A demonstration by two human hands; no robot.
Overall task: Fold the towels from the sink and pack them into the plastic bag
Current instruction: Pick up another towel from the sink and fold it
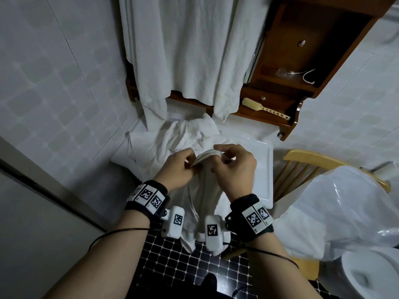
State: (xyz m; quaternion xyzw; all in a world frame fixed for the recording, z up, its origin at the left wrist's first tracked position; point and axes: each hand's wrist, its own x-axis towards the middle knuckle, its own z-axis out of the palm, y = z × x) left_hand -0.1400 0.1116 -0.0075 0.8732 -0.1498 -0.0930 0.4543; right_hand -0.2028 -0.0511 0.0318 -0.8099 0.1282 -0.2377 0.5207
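towels (172, 137) in sink (268, 169) | plastic bag (336, 208) on chair (302, 156), right of sink

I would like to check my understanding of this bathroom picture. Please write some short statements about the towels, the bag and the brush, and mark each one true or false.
1. The left hand and the right hand both pinch the top edge of the held towel. True.
2. The plastic bag lies in the sink. False: it rests on the wooden chair, to the right of the sink.
3. Crumpled towels lie in the sink. True.
4. The brush lies on the floor. False: it lies on the wooden shelf above the sink.
5. The held towel is already packed in the plastic bag. False: it hangs from the hands, apart from the bag.
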